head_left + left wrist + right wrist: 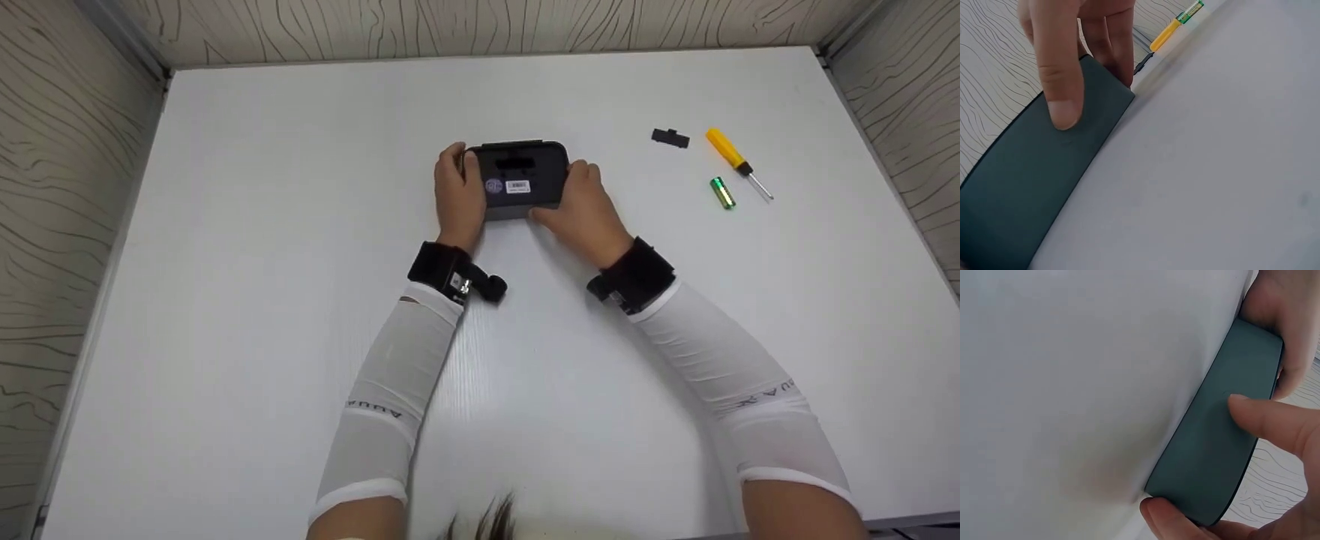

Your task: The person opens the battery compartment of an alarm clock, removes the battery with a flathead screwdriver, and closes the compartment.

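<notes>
- The black box (517, 178) sat at upper centre of the table (225, 225), label side up.
- Your left hand (459, 196) and right hand (583, 210) clamped its ends.
- With an uneven squeeze it could have tipped or slid.
- At upper right, the battery (722, 192) could have rolled; screwdriver (737, 161) and cover (670, 138) lay well apart.

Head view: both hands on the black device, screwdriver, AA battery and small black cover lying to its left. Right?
Not quite. The yellow screwdriver, battery and small black cover lie to the right of the black device, as the head view shows. The left hand and right hand do both hold it.
</notes>
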